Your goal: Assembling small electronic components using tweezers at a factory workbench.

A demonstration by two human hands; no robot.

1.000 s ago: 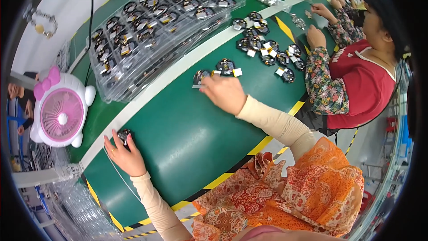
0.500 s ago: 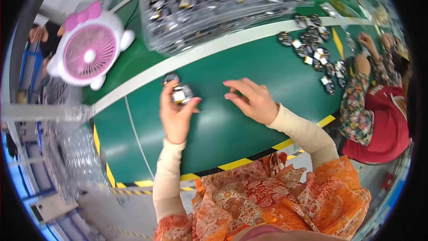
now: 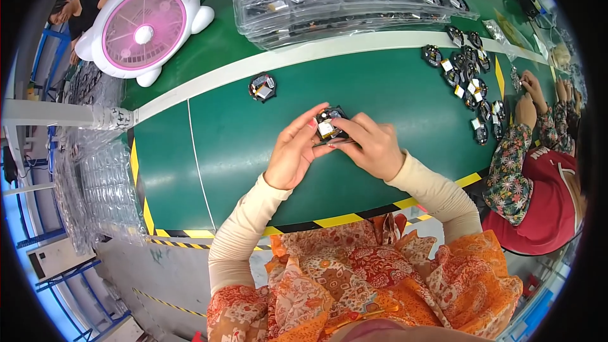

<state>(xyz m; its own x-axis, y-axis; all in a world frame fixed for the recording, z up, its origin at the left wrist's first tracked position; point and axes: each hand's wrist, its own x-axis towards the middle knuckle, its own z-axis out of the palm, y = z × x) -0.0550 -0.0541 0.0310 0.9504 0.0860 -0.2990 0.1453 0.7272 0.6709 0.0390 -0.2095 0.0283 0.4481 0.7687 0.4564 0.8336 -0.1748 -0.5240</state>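
Observation:
Between my two hands, over the green mat, is a round black electronic module point(image 3: 327, 128) with a white rectangular part on its face. My left hand point(image 3: 294, 152) grips its left edge between thumb and fingers. The fingers of my right hand point(image 3: 373, 145) are closed on its right side, with fingertips against its face and lower rim. A second round module point(image 3: 262, 87) of the same kind lies alone on the mat, beyond my left hand. Several more such modules point(image 3: 468, 76) are heaped at the right of the mat.
Stacked clear plastic trays point(image 3: 304, 0) full of modules stand behind a pale rail point(image 3: 304, 56). A pink-and-white fan point(image 3: 142, 31) is at the back left. To the right, a co-worker's sleeved arm point(image 3: 510, 177) reaches over the bench. Yellow-and-black tape point(image 3: 342, 220) marks the near edge.
My left hand has brought one module rightward and nearer, leaving the other on the mat. My right hand, empty before, now touches the held module. The view has shifted slightly.

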